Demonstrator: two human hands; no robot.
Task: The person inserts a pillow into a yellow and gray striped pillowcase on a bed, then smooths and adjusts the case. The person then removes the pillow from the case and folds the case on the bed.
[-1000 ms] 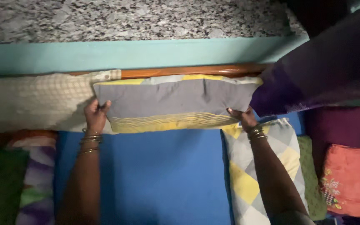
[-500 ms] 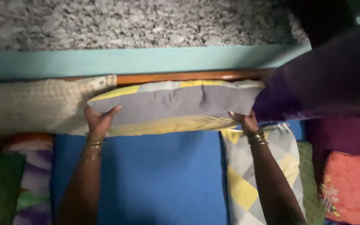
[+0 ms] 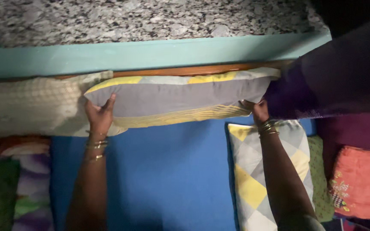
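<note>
pillow (image 3: 180, 97) pushed nearer wooden rail (image 3: 185, 70) | left hand (image 3: 100, 116), right hand (image 3: 258, 110) each grip closed on an end, seemingly

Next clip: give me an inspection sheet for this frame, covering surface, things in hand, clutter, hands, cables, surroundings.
Surface: blue sheet over a bed, bare in the middle.
Things in hand: grey and yellow pillow lying along the wooden headboard rail.
Clutter: cream checked pillow at left; grey and yellow diamond pillow under the right forearm; purple cloth; red embroidered cushion.
Hands: left hand and right hand each grip one end of the pillow.
Cables: nothing seen.
Surroundings: teal ledge, speckled stone slab.
</note>
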